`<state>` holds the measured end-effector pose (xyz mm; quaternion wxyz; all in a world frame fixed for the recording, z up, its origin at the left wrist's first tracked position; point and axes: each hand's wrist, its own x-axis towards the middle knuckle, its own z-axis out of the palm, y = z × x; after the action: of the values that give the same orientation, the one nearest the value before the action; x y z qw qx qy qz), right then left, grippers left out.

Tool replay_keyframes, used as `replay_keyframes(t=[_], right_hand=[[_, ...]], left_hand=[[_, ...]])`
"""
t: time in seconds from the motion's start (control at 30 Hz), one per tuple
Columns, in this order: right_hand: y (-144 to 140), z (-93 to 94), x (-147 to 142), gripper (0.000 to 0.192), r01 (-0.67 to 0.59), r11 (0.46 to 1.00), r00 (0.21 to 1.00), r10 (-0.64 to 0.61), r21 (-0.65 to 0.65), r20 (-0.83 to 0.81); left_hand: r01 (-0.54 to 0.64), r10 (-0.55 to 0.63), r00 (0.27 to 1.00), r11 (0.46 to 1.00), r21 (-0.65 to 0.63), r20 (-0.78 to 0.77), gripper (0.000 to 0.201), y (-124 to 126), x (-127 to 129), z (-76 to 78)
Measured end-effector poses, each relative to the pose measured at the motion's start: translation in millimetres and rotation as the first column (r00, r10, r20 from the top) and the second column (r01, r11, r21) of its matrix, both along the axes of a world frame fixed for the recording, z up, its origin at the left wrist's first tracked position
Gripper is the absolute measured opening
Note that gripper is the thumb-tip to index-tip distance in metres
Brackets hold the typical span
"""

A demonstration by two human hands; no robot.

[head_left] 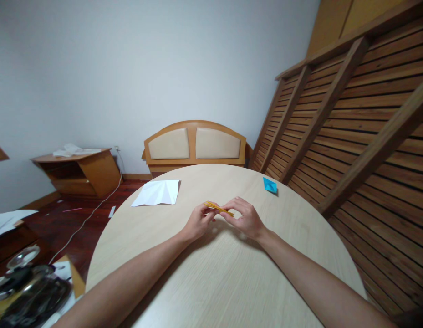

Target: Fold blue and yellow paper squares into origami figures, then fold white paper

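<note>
Just above the round table [204, 282], my two hands meet around a folded piece of yellow paper [218, 207], seen nearly edge-on with several thin layers. Its left end is pinched between the thumb and fingers of my left hand [200, 222]. My right hand [245, 218] grips the other end between thumb and fingertips. Fingers cover part of the paper, so its full shape is hidden. A creased white sheet [156, 192] lies on the table to the far left of my hands. On the far right rests a small folded blue paper piece [270, 185].
Past the table stands a headboard [194, 142] with two cream panels. A slatted wooden frame [334, 127] leans along the right side. At left are a low wooden cabinet [95, 175], a white cable [90, 216] on the floor, and a cluttered surface with dark, shiny items [33, 291].
</note>
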<state>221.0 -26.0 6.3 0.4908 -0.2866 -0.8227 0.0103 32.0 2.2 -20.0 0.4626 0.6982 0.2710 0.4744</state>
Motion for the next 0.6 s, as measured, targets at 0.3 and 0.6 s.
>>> replay_keyframes(t=[0.3,0.6], right_hand=[[1,-3.5,-1,0.013,0.003,0.994,0.999,-0.009,-0.106,-0.054],[2,-2.2,-3,0.008,0.041,0.956,0.993,-0.072,-0.291,-0.098]], left_hand=[[-0.025,0.039,0.993,0.992,0.125,-0.108,0.03,-7,-2,5.2],[-0.128,0.16,0.976,0.97,0.205,-0.15,0.027,-8,-2,13.2]])
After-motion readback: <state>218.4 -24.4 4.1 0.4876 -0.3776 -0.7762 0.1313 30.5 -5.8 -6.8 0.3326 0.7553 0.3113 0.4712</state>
